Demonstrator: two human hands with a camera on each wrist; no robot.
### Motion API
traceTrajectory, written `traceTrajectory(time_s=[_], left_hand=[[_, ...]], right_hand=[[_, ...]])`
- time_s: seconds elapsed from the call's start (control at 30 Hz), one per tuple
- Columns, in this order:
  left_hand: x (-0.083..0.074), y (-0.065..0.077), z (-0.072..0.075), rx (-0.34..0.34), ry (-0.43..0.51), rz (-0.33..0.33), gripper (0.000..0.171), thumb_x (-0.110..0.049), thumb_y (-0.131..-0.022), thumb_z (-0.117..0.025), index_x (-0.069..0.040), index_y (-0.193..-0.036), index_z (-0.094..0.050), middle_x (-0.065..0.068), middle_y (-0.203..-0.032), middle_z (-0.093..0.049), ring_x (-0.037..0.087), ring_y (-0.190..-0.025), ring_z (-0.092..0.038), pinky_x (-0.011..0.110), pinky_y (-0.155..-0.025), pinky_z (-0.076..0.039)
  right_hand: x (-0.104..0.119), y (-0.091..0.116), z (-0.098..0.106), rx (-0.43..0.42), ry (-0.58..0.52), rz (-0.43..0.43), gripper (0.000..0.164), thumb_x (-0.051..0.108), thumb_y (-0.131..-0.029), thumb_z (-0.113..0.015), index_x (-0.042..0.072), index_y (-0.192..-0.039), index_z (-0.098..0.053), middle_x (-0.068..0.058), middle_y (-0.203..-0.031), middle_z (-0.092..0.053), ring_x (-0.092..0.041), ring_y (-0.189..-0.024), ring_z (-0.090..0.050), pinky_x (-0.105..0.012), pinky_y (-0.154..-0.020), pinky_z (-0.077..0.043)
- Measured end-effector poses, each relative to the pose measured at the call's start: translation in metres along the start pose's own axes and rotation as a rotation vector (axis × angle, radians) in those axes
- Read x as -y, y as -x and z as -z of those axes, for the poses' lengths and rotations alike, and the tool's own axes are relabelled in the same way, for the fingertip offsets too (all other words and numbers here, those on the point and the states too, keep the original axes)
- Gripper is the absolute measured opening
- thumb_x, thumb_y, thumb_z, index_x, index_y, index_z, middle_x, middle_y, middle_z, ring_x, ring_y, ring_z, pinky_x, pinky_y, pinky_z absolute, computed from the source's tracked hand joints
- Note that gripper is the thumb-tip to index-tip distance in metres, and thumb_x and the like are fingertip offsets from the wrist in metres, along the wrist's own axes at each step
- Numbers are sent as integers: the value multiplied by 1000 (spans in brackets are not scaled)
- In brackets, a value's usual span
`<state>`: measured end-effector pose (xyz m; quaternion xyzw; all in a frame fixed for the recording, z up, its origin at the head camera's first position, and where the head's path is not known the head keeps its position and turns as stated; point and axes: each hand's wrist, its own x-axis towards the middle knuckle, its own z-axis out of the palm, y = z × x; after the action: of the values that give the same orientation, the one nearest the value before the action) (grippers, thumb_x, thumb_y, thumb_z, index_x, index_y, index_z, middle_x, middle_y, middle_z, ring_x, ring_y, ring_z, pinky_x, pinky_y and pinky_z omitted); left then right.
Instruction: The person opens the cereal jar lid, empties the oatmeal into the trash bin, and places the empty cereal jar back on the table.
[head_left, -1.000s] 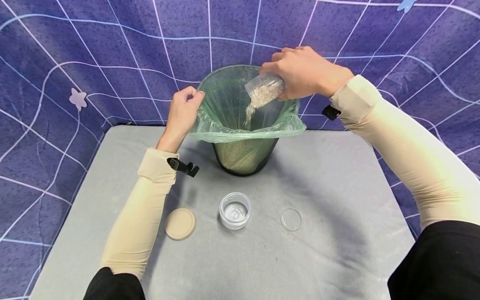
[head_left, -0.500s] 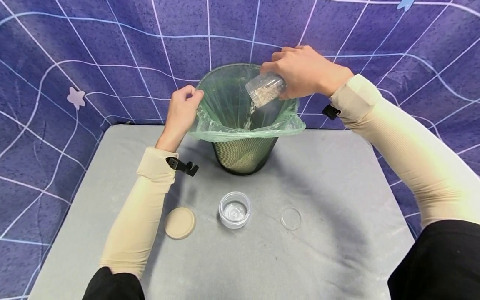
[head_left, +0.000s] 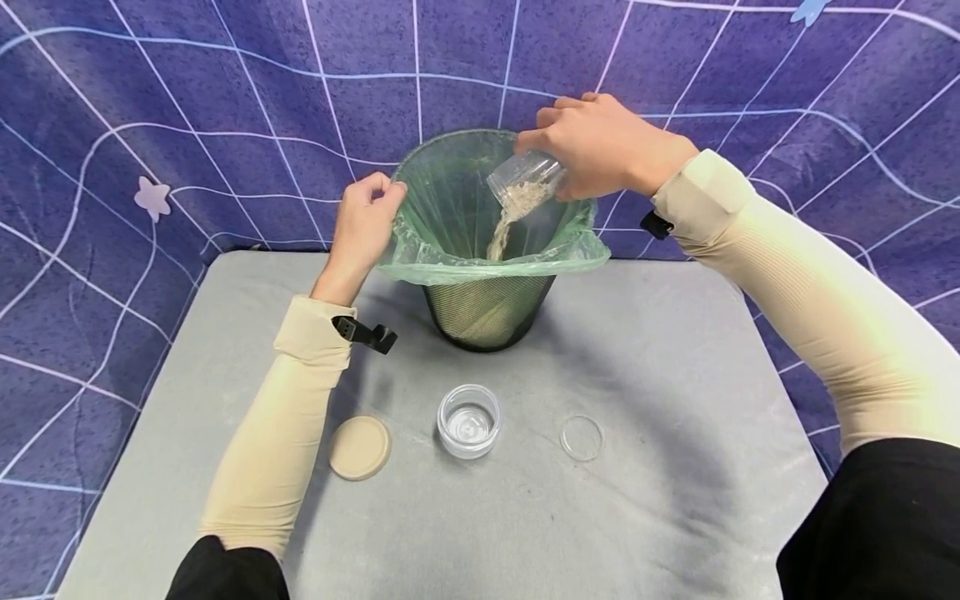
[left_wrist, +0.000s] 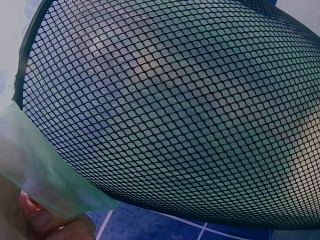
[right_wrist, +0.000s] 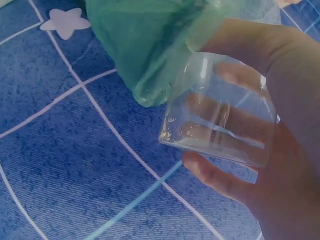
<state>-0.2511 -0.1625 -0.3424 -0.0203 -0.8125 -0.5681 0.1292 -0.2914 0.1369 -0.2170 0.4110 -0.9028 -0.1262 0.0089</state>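
Observation:
My right hand (head_left: 603, 146) grips a clear plastic jar (head_left: 542, 165), tipped mouth-down to the left over a mesh waste bin (head_left: 487, 312). Pale flakes (head_left: 498, 242) stream out of the jar into the green bin liner (head_left: 465, 179); some remain inside it. In the right wrist view, fingers and thumb curl round the jar (right_wrist: 225, 125), and a few crumbs cling inside its base. My left hand (head_left: 367, 218) pinches the liner at the bin's left rim. The left wrist view shows its fingertips (left_wrist: 70, 231) under the folded liner edge (left_wrist: 50, 170), beside the black mesh (left_wrist: 175, 110).
On the grey-covered table (head_left: 525, 517) stand an open clear jar (head_left: 469, 423), a beige round lid (head_left: 361, 447) to its left and a thin clear ring or disc (head_left: 582, 417) to its right. A purple gridded cloth (head_left: 285, 100) hangs right behind the bin.
The flow of flakes thinned half a second ago and is thicker again now. The right hand and its jar have shifted slightly left. My left hand has kept its hold on the liner.

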Motion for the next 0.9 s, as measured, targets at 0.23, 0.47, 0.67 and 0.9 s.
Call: traceTrajectory(time_s=[0.23,0.47,0.67,0.9], left_hand=[[2,1,-1,11,-9,4,38,-28,-106,-60,-17,-72,-47,-10,-62,-39,15,-66,-44,32,-64,-34],[4,3,-2,11,-6,12,38,-28,-105,-60,-18,-72,-46,-10,-61,-38,15,-65,-43,32,-64,-34],[5,3,-3,11,-9,9,37,-28,-105,-60,-17,-72,-47,-10,-61,-38,16,-66,-43,32,-64,-34],[5,3,-2,8,-3,8,38,-27,-105,-61,-17,-72,-47,-10,-62,-38,15,-67,-43,32,-64,-33]], right_hand=[[0,0,1,-14,5,5,74,17,-79,-90,14,-147,-60,-22,-127,-63,-46,-121,-56,-69,-97,-47],[3,-1,-3,-37,18,40,71,14,-79,-88,14,-145,-62,-22,-126,-64,-46,-119,-57,-66,-94,-47],[5,-3,-4,-84,59,93,66,5,-78,-82,10,-142,-64,-24,-116,-65,-46,-108,-59,-64,-89,-49],[12,-11,0,-74,145,118,61,-6,-79,-68,8,-138,-66,-25,-118,-65,-44,-109,-58,-61,-91,-49]])
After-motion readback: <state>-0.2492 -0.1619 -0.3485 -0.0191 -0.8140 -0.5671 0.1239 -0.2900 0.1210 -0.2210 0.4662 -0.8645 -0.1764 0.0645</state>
